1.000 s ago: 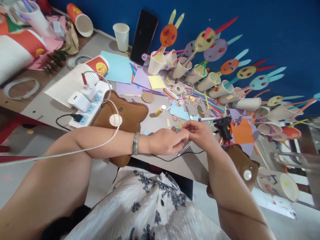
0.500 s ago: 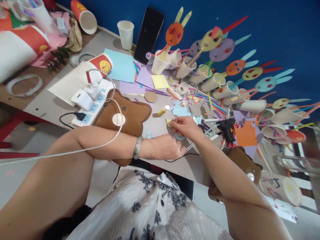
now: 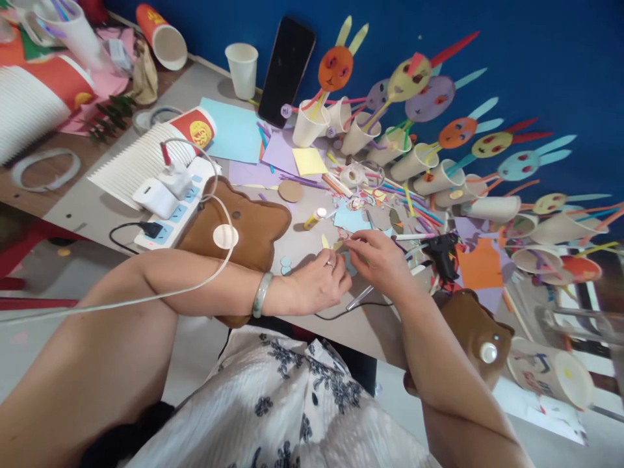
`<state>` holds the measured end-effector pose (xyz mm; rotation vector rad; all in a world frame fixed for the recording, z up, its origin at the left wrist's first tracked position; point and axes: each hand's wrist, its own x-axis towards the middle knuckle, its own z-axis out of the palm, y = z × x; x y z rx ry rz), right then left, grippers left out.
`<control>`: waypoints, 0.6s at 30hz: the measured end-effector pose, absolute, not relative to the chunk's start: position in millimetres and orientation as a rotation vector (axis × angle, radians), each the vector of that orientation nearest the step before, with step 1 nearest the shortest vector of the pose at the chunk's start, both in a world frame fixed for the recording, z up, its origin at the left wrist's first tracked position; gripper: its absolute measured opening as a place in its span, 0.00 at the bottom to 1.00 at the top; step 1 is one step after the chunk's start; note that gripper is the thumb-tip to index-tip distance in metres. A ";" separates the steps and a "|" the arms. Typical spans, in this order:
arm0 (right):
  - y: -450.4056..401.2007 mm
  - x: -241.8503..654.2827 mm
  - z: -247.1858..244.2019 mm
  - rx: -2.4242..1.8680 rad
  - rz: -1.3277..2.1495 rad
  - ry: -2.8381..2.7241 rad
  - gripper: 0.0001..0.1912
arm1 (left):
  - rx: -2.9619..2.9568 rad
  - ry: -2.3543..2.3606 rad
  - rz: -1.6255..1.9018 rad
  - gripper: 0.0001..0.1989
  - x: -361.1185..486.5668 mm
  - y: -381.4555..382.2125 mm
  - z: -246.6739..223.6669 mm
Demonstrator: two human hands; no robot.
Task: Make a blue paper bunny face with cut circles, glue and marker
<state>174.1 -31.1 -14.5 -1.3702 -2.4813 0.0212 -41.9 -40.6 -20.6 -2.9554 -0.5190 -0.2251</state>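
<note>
Near the front edge of the cluttered grey table (image 3: 297,242), your two hands come together over small cut-paper pieces. Your left hand (image 3: 319,283), with a ring on one finger and a jade-like bangle (image 3: 262,294) at the wrist, has its fingers curled downward; you cannot tell from this view whether they grip anything. Your right hand (image 3: 381,263) has thumb and forefinger drawn close together, its fingertips beside a narrow yellow paper piece (image 3: 337,246) that lies in the gap between the hands; whether they pinch it cannot be told. Another pointed yellow paper piece (image 3: 324,241) shows just beyond your left knuckles, and a blue-grey paper disc (image 3: 350,263) is partly hidden between your hands. Small light-blue discs (image 3: 285,265) rest near your left wrist. Farther in, you have a yellow glue stick with a white cap (image 3: 314,219) and a round cardboard disc (image 3: 290,191). A black glue gun (image 3: 441,255) lies to the right of your right hand, next to orange paper (image 3: 480,263). Paper cups bearing rabbit heads (image 3: 335,68) line the blue wall (image 3: 214,32).
</note>
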 end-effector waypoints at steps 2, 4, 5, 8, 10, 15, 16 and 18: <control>-33.5 174.0 -17.1 -1.344 -0.067 -2.581 0.12 | -2.992 -0.536 -0.127 0.28 -42.3 -40.3 -19.9; -35.7 171.8 -18.5 -1.338 -0.093 -2.655 0.12 | -3.021 -0.553 -0.064 0.32 -42.6 -39.8 -19.6; -36.8 170.4 -18.7 -1.338 -0.091 -2.682 0.13 | -3.029 -0.560 -0.051 0.32 -42.8 -39.7 -19.8; -39.8 165.9 -17.2 -1.353 -0.080 -2.741 0.13 | -3.029 -0.572 -0.073 0.33 -43.5 -40.5 -22.5; -41.8 163.3 -14.6 -1.373 -0.078 -2.772 0.15 | -3.009 -0.582 -0.107 0.33 -43.5 -41.7 -26.1; -45.8 160.8 -8.5 -1.369 -0.077 -2.837 0.18 | -2.972 -0.631 -0.160 0.37 -41.6 -43.3 -34.9; -46.4 161.1 -8.2 -1.355 -0.070 -2.842 0.18 | -2.968 -0.637 -0.159 0.37 -41.3 -43.4 -35.8; -47.1 162.9 -9.0 -1.336 -0.037 -2.835 0.20 | -2.959 -0.641 -0.150 0.38 -41.2 -43.6 -36.8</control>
